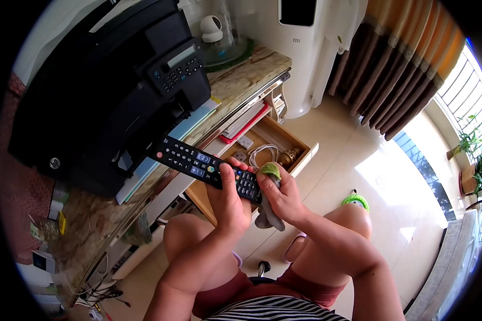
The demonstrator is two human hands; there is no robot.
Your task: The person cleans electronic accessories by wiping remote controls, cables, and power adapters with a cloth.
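A long black remote control [201, 165] lies tilted across my left hand [231, 200], its button side up and its far end pointing to the upper left. My left fingers wrap under it, with the thumb along its near edge. At the right end of the remote, my right hand [284, 197] pinches a grey and green cloth [270, 206] against the buttons. Part of the cloth hangs below the right fingers. Beneath both hands is an open wooden drawer [304, 161] with a coiled white cable [262, 154] inside.
A black printer [107, 101] stands on the marble-patterned counter [241, 75] at the left, above papers. In the drawer are a red-edged folder [245, 124] and a brass-coloured object [289, 156]. A white Mi appliance [300, 59] and brown curtains [383, 80] are behind. Loose cables lie at lower left.
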